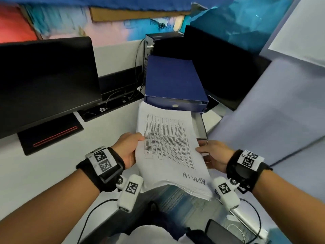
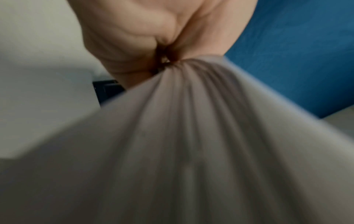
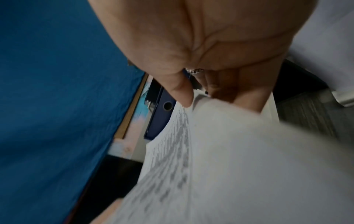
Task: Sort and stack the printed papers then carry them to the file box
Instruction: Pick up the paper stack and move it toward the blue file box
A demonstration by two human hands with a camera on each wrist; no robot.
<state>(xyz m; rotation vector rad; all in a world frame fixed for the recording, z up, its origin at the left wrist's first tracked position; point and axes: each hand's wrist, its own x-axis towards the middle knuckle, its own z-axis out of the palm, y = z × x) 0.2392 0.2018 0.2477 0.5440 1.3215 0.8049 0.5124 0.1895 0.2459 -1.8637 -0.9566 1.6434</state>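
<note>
A thick stack of printed papers (image 1: 168,148), its top sheet a printed table with handwriting at the near end, is held above the desk's near edge. My left hand (image 1: 131,148) grips its left edge, thumb on top. On the other side my right hand (image 1: 213,154) holds the right edge, thumb on top and fingers under. The left wrist view shows the papers (image 2: 191,151) fanning out from that grip. In the right wrist view the thumb (image 3: 184,97) presses the sheets (image 3: 239,159). A blue file box (image 1: 174,81) lies flat just beyond the stack's far end.
A black monitor (image 1: 44,81) on its stand fills the left of the white desk (image 1: 35,169). A second dark monitor (image 1: 219,67) and a computer tower (image 1: 151,44) stand behind the blue box. A pale partition (image 1: 281,111) closes the right side. A phone (image 1: 221,231) lies near me.
</note>
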